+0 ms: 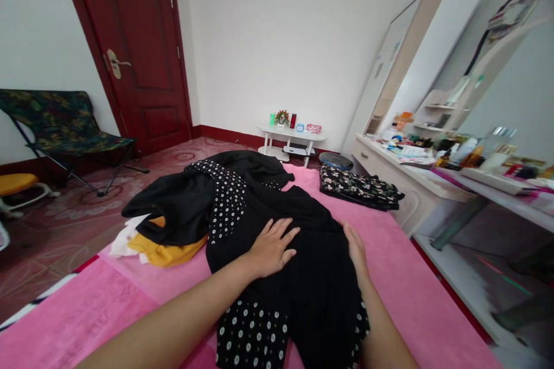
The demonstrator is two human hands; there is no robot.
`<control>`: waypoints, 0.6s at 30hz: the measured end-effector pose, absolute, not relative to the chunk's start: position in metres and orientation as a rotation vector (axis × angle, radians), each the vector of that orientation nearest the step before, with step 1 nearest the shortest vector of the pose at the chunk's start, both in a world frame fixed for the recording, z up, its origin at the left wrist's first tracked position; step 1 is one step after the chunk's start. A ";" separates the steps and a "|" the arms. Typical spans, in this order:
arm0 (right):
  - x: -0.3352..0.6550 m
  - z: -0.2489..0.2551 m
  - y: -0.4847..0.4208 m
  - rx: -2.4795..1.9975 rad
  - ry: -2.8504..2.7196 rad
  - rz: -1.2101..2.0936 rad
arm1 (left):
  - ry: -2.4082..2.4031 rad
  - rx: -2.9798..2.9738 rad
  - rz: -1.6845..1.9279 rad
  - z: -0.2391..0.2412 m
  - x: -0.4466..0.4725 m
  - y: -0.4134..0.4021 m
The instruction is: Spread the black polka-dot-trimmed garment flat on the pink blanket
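the person presses the black dress (298, 277) flat on the pink blanket (411, 277); smoothing works best with even strokes outward from the middle, so no crease is trapped. the left hand (272, 248) lies palm down on the dress with its fingers spread. the right hand (355, 245) rests edge-on at the dress's right side, fingers together. a yellow garment (167, 253) lies just left of the dress.

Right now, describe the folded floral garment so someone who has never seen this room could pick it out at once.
Start at the pink bed cover and go to its far right corner, beside the white dresser. The folded floral garment lies there alone, dark with small pale flowers, unlike the black polka-dot dress under both hands.
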State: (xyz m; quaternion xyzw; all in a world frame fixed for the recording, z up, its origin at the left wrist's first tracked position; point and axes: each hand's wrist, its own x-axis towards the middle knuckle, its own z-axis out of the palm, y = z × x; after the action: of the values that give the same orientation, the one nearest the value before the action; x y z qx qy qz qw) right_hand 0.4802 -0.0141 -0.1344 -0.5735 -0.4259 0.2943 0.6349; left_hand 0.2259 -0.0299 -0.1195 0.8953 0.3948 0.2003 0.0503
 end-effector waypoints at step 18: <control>0.489 -0.089 -0.060 -1.485 -1.094 0.506 | 0.987 2.488 0.985 -0.104 0.214 -0.033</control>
State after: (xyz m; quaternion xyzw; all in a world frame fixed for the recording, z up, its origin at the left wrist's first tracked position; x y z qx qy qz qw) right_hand 0.4885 -0.0601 -0.0886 -0.6342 -0.4675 0.2162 0.5766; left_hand 0.2138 -0.0326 -0.1043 0.8633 0.3423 0.3416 0.1444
